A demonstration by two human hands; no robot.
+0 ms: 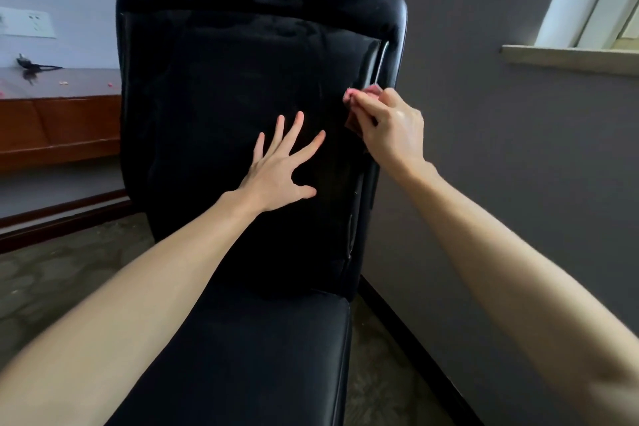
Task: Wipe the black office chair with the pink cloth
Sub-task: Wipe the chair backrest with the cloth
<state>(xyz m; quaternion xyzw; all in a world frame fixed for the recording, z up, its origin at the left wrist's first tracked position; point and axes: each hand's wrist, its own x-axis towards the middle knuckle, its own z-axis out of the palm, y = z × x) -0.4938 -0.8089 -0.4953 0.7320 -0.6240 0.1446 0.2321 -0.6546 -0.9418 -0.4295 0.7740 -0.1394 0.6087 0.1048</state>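
The black office chair [224,79] fills the middle of the view, its tall backrest facing me and its seat running down toward the bottom edge. My left hand [281,166] lies flat on the middle of the backrest, fingers straight and spread. My right hand [390,128] grips the bunched pink cloth [363,93] and holds it against the right edge of the backrest, about halfway up. Most of the cloth is hidden behind my fingers.
A wooden desk [58,121] stands at the left with a black plug and cable [33,64] on it and a wall socket [26,24] above. A grey wall [501,149] runs close along the chair's right side, under a window sill [570,59]. Carpet covers the floor.
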